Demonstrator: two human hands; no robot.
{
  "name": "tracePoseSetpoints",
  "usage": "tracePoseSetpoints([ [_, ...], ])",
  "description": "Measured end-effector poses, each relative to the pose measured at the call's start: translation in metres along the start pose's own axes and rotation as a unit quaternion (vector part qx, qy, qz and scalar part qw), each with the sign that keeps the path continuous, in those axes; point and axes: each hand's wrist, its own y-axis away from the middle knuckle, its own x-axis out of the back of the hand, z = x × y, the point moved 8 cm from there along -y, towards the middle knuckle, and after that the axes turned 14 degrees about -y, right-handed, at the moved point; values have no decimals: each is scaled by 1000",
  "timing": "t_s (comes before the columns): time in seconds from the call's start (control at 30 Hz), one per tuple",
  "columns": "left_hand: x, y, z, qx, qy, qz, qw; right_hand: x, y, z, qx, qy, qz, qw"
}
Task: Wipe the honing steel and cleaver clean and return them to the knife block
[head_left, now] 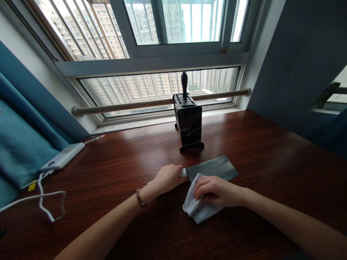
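A cleaver (214,168) with a broad grey blade lies low over the wooden table, its blade pointing right. My left hand (168,177) is wrapped round its white handle, most of which is hidden by the fingers. In my right hand (214,189) is a bunched white cloth (199,209), pinched at the near edge of the blade by the handle end. Part of the cloth spreads toward me over the table. Beyond the blade stands a black knife block (189,122) with one dark handle (184,85) sticking up from its top.
The reddish-brown table (130,155) reaches to the window, where a metal rail (130,107) runs across. At the left, a white power bank (62,157) with a white cable (42,198) lies by a blue curtain (24,133). A dark wall (287,68) borders the right.
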Motion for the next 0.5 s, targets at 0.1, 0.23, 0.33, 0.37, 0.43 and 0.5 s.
tracePoseSetpoints([
  [0.1, 0, 1, 0, 4, 0, -10, 1000, -1, 0, -2, -8, -40, -20, 999],
  [0.23, 1, 1, 0, 2, 6, -9, 1000, 1, 7, 9, -90, -185, -48, 977],
  [0.33, 0, 2, -1, 3, 4, -6, 1000, 6, 15, 23, -160, -338, -23, 927],
  [0.37, 0, 2, -2, 2, 4, -4, 1000, 12, 17, 26, -164, -381, 4, 910],
  [0.43, 0, 2, -2, 0, 6, 0, 1000, 28, 22, 32, -137, -441, 73, 884],
  [0.5, 0, 2, -2, -2, 8, 4, 1000, 53, 30, 36, -88, -436, 169, 879],
])
